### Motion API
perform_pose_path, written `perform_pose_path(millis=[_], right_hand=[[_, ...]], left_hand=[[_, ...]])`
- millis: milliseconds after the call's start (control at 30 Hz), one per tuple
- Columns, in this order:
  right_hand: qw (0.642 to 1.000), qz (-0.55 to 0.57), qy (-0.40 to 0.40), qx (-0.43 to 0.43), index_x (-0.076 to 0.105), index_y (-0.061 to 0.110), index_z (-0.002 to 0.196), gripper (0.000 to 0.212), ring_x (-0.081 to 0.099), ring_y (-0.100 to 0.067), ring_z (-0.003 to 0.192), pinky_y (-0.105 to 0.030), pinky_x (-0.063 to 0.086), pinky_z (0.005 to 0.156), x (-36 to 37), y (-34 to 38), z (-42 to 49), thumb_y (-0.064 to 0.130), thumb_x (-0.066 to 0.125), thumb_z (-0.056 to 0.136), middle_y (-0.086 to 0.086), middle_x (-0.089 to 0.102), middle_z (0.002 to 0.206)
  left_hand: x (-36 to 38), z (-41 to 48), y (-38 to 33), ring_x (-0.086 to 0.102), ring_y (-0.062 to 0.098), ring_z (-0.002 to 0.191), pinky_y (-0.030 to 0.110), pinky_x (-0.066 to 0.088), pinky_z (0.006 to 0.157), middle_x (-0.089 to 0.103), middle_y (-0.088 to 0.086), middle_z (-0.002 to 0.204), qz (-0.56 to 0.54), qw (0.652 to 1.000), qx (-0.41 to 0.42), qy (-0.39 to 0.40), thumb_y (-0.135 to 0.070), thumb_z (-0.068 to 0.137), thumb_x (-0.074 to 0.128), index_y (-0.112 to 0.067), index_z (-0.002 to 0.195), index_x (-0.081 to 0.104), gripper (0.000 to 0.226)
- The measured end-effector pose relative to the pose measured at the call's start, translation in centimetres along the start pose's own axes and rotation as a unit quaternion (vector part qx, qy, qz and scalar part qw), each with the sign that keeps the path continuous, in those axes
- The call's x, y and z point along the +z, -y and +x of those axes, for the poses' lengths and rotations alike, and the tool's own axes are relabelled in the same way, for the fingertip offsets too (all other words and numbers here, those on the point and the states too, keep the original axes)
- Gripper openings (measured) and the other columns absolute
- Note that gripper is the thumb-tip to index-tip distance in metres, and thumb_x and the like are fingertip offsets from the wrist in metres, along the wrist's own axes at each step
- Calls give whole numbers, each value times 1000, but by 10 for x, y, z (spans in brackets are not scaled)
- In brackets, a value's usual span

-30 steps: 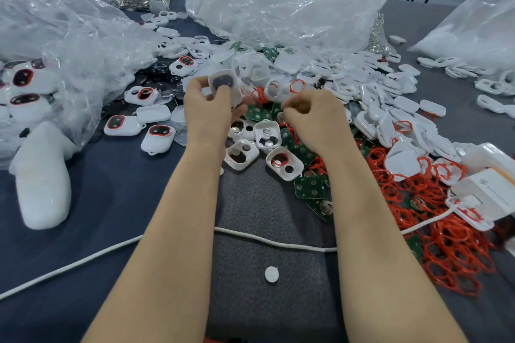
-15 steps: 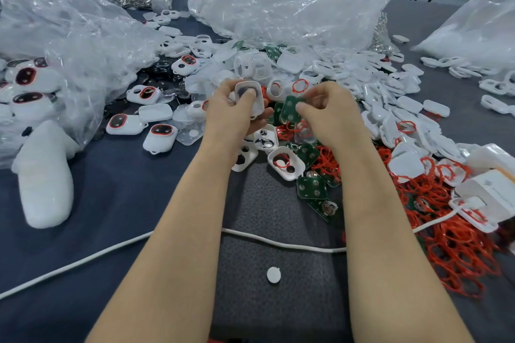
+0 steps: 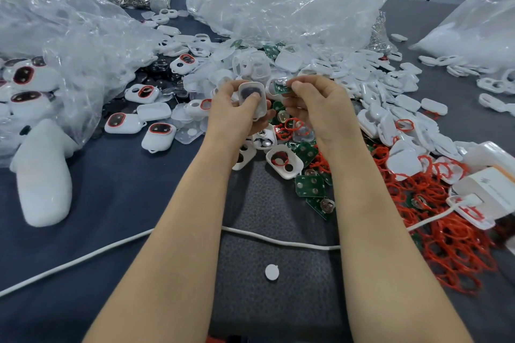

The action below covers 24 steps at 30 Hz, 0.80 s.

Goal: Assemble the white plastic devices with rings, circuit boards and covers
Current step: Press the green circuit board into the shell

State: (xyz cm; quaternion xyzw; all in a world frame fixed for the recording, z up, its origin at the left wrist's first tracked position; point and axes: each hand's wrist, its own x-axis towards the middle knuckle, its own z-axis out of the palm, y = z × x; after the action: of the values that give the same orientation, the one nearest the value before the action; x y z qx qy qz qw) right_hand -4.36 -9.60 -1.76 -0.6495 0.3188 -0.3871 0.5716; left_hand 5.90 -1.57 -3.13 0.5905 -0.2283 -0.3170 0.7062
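My left hand (image 3: 237, 117) grips a white plastic device shell (image 3: 253, 99) with a dark oval window, thumb pressed on its face. Just to its right, my right hand (image 3: 315, 108) pinches a small green circuit board (image 3: 281, 87) between thumb and fingers, close beside the shell. Below the hands lie open white shells (image 3: 284, 161), loose green boards (image 3: 309, 185) and red rings (image 3: 289, 127). A big tangle of red rings (image 3: 446, 237) spreads to the right. Finished devices with red-rimmed windows (image 3: 158, 135) lie to the left.
Clear plastic bags (image 3: 278, 5) heap at the back and left. White covers (image 3: 404, 100) are scattered on the right. A white cable (image 3: 278, 239) crosses the grey mat under my forearms, near a small white disc (image 3: 271, 271). A white foam piece (image 3: 41, 175) lies left, a white box (image 3: 490, 189) right.
My right hand picked a green circuit board from the pile and lifted it up beside the shell. My left hand moved right and turned the shell toward it.
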Motion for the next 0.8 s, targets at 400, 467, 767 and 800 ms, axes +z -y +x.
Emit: perform_pose_path(millis=[400, 467, 767, 800], right_hand=[[994, -95, -25, -47, 59, 23, 94, 20, 63, -11, 71, -38, 57, 79, 1, -3, -1, 5, 60, 87, 2, 67, 84], [996, -77, -24, -45, 62, 25, 90, 22, 60, -8, 64, -35, 56, 75, 0, -2, -1, 4, 59, 88, 2, 66, 82], [994, -76, 14, -73, 61, 22, 91, 23, 66, -9, 71, -32, 60, 68, 1, 5, -5, 5, 47, 97, 0, 61, 91], [993, -87, 12, -81, 61, 21, 92, 20, 67, -9, 71, -32, 60, 71, 1, 6, -5, 5, 49, 96, 4, 61, 88]], left_hand=[[1, 1, 1, 71, 10, 63, 25, 60, 66, 66, 7, 88, 10, 1000, 3, 3, -1, 98, 45, -11, 114, 51, 20], [1, 2, 2, 71, 10, 63, 25, 60, 65, 66, 8, 90, 7, 1000, 1, 2, -2, 98, 45, -10, 115, 51, 20], [3, 5, -3, 73, 23, 76, 31, 60, 63, 74, 10, 87, -39, 996, -85, -1, -30, 102, 38, -16, 100, 63, 28], [4, 4, -4, 72, 23, 71, 30, 60, 61, 74, 10, 81, -52, 994, -98, 5, -31, 102, 38, -15, 96, 63, 31]])
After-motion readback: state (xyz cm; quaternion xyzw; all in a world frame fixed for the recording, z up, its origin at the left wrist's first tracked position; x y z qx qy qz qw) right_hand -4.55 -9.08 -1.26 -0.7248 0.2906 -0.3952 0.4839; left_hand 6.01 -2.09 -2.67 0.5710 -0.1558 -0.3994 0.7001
